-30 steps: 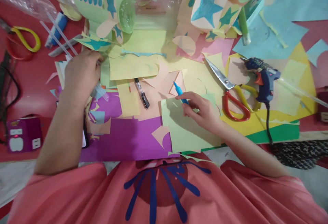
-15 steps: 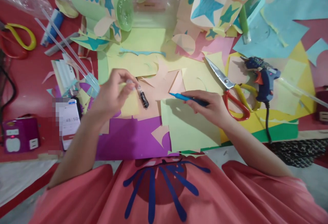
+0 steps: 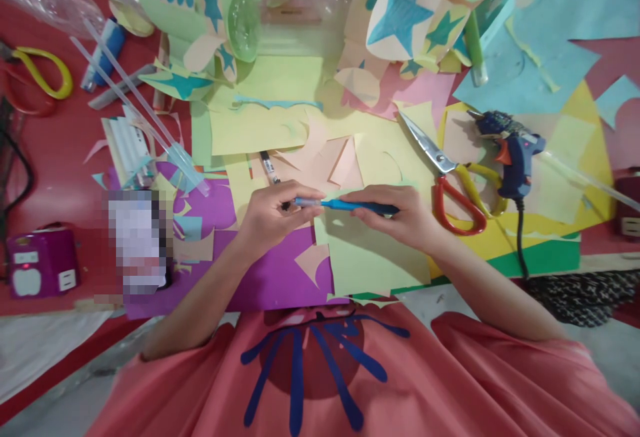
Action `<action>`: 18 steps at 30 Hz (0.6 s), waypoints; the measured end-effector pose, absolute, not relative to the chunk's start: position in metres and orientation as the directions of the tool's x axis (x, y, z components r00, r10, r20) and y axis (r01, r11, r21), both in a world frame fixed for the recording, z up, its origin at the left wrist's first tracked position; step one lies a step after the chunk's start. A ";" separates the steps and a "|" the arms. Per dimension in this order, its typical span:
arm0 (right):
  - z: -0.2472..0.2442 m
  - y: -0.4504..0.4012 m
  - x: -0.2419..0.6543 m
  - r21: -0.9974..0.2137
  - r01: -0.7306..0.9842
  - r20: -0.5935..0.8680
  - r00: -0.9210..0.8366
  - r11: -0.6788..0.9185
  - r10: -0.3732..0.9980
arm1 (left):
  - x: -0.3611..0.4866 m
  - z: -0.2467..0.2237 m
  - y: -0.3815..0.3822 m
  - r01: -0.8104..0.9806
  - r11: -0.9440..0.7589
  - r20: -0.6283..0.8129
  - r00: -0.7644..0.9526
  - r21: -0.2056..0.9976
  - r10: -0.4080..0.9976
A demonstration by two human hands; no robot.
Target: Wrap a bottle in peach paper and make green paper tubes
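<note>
My right hand [image 3: 400, 214] is closed round a blue marker [image 3: 363, 207], whose tip points left. The fingers of my left hand [image 3: 273, 214] pinch a clear cap [image 3: 309, 202] with a blue end, lined up with the marker's tip. Cap and tip meet or nearly meet; how far the cap sits on is hard to see. A black pen [image 3: 269, 165] lies just behind my left hand, partly hidden by it. Under both hands are a pale green sheet [image 3: 377, 257] and a purple sheet [image 3: 280, 277].
Scissors [image 3: 445, 170] and a blue hot glue gun [image 3: 515, 150] lie at the right. Paper-covered bottles [image 3: 243, 24] with blue stars stand at the back. At the left are clear glue sticks [image 3: 135, 107], a phone [image 3: 137, 240] and a purple box [image 3: 43, 260]. Paper scraps surround them.
My left hand has moved right and toward me, bringing the cap to the marker's tip. My right hand has shifted slightly left and turned the marker more level.
</note>
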State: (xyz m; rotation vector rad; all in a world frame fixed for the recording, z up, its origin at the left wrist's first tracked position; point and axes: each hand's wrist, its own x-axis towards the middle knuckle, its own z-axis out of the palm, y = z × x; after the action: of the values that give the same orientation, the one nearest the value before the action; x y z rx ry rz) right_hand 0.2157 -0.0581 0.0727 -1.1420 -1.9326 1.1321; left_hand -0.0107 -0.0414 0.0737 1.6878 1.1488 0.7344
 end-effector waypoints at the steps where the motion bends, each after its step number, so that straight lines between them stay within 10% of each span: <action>1: 0.073 -0.059 0.214 -0.896 0.366 0.072 -0.436 0.250 0.897 | -0.008 0.074 -0.043 0.365 -0.131 -0.030 0.403 0.922 0.915; 18: 0.074 -0.081 0.190 -0.988 0.115 -0.134 -0.310 -0.103 0.941 | 0.004 0.063 -0.090 0.219 -0.110 0.001 0.445 0.970 0.895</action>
State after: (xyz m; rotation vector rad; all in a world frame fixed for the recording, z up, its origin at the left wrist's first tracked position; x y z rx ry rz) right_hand 0.1899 -0.0813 0.0739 -1.2032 -1.4620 1.4918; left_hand 0.0038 -0.0899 0.0633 1.6069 0.9946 0.7758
